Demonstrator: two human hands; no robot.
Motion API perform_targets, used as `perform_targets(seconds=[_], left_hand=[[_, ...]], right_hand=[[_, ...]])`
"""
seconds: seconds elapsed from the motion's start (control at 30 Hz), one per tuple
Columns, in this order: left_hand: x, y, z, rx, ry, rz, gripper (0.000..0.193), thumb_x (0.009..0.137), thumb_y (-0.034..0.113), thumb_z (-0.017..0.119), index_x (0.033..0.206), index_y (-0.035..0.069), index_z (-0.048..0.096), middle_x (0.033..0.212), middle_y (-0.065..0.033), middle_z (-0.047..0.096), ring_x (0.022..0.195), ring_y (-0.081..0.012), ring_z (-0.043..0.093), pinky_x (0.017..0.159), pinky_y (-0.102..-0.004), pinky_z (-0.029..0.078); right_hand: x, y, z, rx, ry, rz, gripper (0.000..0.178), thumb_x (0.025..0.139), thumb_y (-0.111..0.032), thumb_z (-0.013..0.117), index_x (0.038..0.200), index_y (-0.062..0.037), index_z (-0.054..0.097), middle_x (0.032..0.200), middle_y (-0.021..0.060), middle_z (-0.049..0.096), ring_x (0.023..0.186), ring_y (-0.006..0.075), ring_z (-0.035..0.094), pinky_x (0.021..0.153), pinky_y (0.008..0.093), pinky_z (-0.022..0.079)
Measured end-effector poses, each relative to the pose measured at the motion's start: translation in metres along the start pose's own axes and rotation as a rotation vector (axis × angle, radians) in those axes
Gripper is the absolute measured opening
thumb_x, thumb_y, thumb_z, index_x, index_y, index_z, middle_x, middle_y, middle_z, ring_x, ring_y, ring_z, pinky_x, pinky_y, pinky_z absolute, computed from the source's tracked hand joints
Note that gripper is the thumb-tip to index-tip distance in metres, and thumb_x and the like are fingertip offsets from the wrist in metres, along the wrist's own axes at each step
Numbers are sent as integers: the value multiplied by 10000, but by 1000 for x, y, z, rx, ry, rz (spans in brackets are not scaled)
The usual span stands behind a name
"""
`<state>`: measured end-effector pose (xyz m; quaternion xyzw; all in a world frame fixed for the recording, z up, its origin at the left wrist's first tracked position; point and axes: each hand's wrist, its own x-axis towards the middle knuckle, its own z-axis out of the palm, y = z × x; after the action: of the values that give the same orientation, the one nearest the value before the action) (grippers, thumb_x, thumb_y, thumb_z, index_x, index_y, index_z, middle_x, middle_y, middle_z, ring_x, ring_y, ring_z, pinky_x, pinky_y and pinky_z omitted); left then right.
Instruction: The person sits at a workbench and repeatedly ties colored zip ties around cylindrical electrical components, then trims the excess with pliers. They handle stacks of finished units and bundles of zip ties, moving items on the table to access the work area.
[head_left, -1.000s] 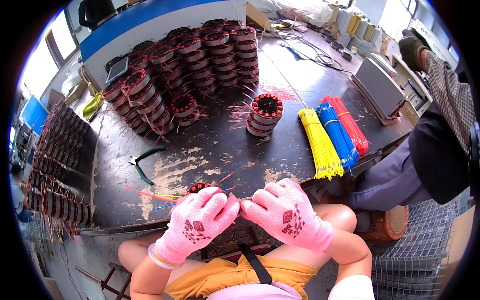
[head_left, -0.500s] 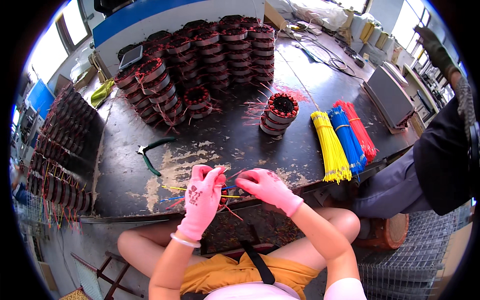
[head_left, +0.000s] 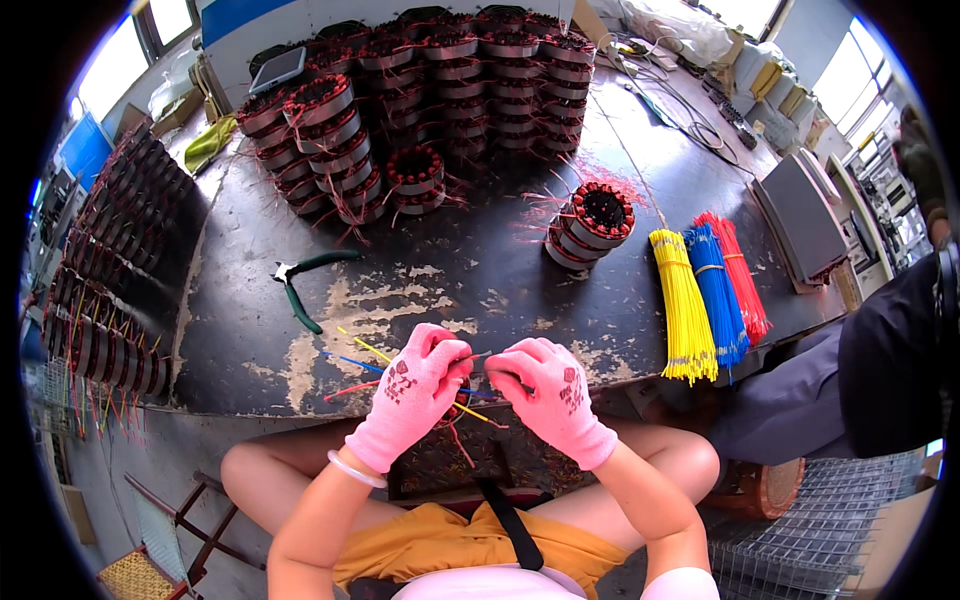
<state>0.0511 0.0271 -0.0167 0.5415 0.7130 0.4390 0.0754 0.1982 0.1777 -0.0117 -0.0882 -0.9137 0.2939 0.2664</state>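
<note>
Both my hands wear pink gloves and meet over the table's front edge. My left hand (head_left: 412, 392) is closed in a pinch on a thin reddish wire (head_left: 480, 356). My right hand (head_left: 550, 398) pinches at the wire's other side, its fingertips close to the left ones. Below them is a motor stator (head_left: 459, 401) with red windings, mostly hidden by my left hand. Yellow leads (head_left: 482, 416), blue leads (head_left: 350, 362) and red leads (head_left: 350, 392) stick out around it on both sides.
Green-handled cutting pliers (head_left: 290, 285) lie left on the worn dark table (head_left: 480, 270). Stacked stators (head_left: 460, 95) fill the back; a short stack (head_left: 588, 240) stands nearer. Yellow (head_left: 683, 310), blue (head_left: 718, 300) and red wire bundles (head_left: 742, 280) lie right. Another person's leg (head_left: 780, 380) is at the right.
My right hand has turned more upright and drawn its fingers in toward the left fingertips. My view has shifted, moving the table's things slightly right in the picture.
</note>
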Motion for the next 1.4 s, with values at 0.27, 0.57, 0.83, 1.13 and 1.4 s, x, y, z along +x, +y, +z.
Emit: perform_targets(seconds=[0.27,0.57,0.83,1.13,1.4], left_hand=[[7,9,-8,49,-122,29,130,907,24,658,1037,18,650,1130,-149,613,976,-347,659,806,-405,562],[5,20,-7,164,-77,2,110,892,53,666,997,23,655,1078,-128,628,936,-334,659,782,-415,542],[3,18,9,168,-9,55,157,828,109,759,967,70,697,1010,-79,665,918,-303,657,777,-406,543],[2,9,12,138,-40,64,124,851,132,733,958,87,690,1026,-56,663,944,-301,652,810,-419,543],[6,8,10,97,-66,43,126,844,116,740,956,66,710,1020,-75,691,934,-307,669,816,-406,544]], right_hand=[[11,3,-11,148,-43,0,142,865,-111,718,1002,-88,687,980,60,688,917,304,653,799,406,521],[25,-7,-24,438,-271,345,133,954,-84,652,1067,-14,665,908,122,699,783,186,657,739,323,534],[35,13,-20,544,-399,504,157,934,-123,676,1047,-13,673,841,60,672,747,117,601,684,287,499],[8,7,-31,158,-180,169,454,833,-227,790,1247,-131,628,1166,68,665,787,190,666,708,327,546],[3,23,-8,-316,-80,-325,386,824,-182,767,1197,-109,701,1139,39,703,854,257,701,734,368,563]])
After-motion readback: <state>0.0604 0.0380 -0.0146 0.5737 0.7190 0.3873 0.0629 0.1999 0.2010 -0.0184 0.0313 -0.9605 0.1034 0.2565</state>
